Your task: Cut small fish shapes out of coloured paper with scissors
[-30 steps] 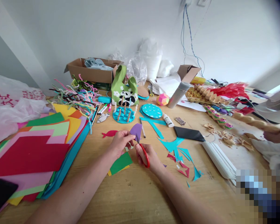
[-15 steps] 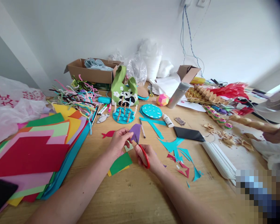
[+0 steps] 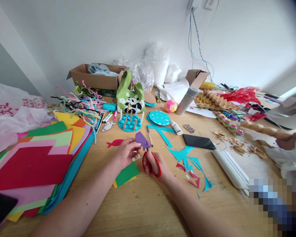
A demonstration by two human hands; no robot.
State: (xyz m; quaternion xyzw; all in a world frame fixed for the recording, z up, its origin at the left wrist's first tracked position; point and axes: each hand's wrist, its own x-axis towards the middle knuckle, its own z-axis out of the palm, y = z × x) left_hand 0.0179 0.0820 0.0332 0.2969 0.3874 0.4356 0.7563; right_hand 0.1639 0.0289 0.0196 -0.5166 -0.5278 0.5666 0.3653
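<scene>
Pinched in my left hand (image 3: 127, 152) is a small piece of purple felt or paper (image 3: 142, 140). My right hand (image 3: 156, 163) grips red-handled scissors (image 3: 159, 166), thumb and fingers through the loops, with the blades at the lower right edge of the purple piece. Just left of my left hand lies a red fish cutout (image 3: 115, 143). Green and yellow pieces (image 3: 127, 173) rest on the table below my hands, and a pale scrap (image 3: 136, 157) shows partly behind the left fingers. A pen (image 3: 150, 136) lies just beyond the purple piece.
A stack of coloured sheets (image 3: 31, 164) covers the left side. Blue scraps (image 3: 181, 153) and red scraps (image 3: 193, 179) lie to the right, near a black phone-like slab (image 3: 199, 141). A green panda bag (image 3: 130, 95) and blue discs (image 3: 160, 118) stand behind. Another person's hand (image 3: 288, 141) is at far right.
The purple piece has turned in my left fingers, its lower end now towards the right. The scissors have turned too, and their handle loops are spread wider. The view has shifted slightly.
</scene>
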